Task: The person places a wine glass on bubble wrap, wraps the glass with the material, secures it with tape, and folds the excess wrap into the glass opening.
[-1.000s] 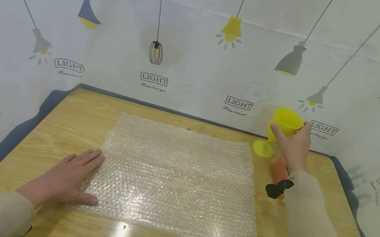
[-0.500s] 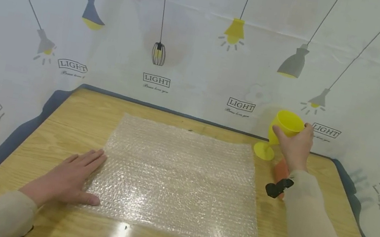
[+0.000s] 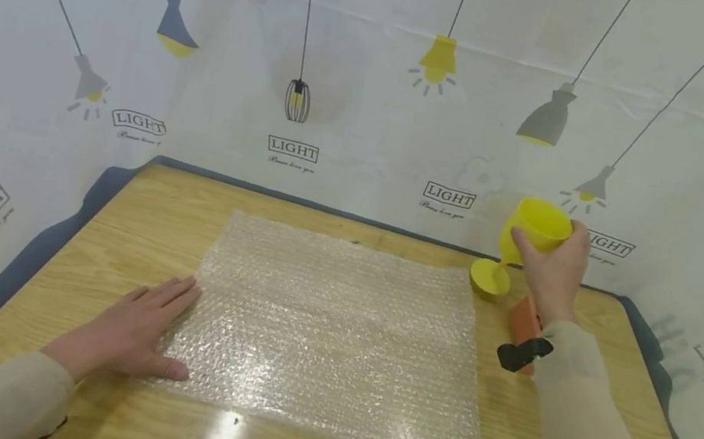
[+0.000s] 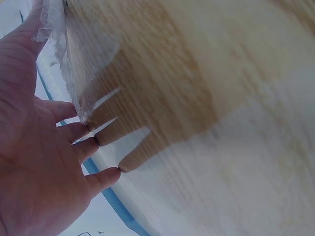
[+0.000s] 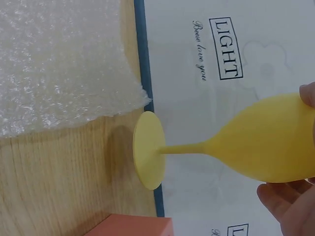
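Note:
My right hand (image 3: 553,272) grips the bowl of a yellow plastic goblet (image 3: 532,226) at the back right, thumb on the near side and fingers round the far side. The goblet leans, and its round foot (image 5: 149,150) stands a little off the table in the right wrist view, with a shadow beside it. My left hand (image 3: 131,330) lies with fingers spread at the left edge of a clear sheet of bubble wrap (image 3: 333,333). In the left wrist view its fingertips (image 4: 110,174) touch the wooden tabletop, close to the wrap's edge.
An orange block-shaped thing (image 3: 522,319) sits below my right wrist, partly hidden by the arm and a black wrist-worn piece (image 3: 521,354). The wooden table (image 3: 113,226) ends at a dark blue border before a white lamp-printed backdrop (image 3: 358,96).
The goblet has risen slightly and tilted, its foot tipping, as my right hand moved a little up and right. My left hand stays put at the wrap; the head view shifts slightly.

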